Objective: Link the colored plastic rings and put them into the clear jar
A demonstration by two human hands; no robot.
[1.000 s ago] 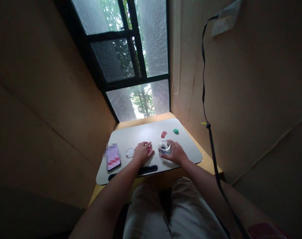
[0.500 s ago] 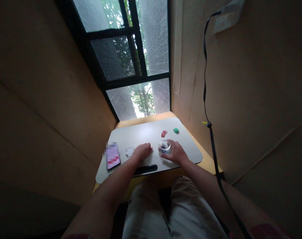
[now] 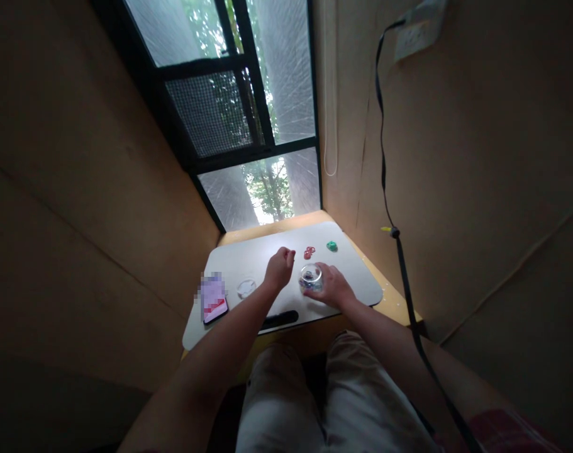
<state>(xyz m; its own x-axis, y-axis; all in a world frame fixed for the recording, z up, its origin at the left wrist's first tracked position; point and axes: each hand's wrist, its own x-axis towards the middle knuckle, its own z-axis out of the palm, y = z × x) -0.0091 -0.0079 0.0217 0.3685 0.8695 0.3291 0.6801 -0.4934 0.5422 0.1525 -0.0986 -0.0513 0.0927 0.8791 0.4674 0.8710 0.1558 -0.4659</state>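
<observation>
My right hand [image 3: 336, 286] is wrapped around the side of a clear round jar [image 3: 311, 279] with small dark and bluish pieces inside. My left hand [image 3: 280, 267] is closed in a pinch above the board, left of the jar. A tiny bit of red shows at its fingertips, too small to name. Beyond the jar lie a little cluster of red rings [image 3: 309, 252] and a small green pile [image 3: 332, 246]. To the left of my left forearm rests a clear round lid [image 3: 246, 289].
All this stands on a white lap-desk board [image 3: 239, 255] with a dark slot [image 3: 280, 319] near its front edge. A phone [image 3: 214, 301] lies at the left. Walls close in on both sides, and a black cord [image 3: 406, 283] hangs at the right.
My left hand has lifted and moved forward and slightly right, toward the red rings. My right hand keeps its hold on the jar. The view has shifted slightly.
</observation>
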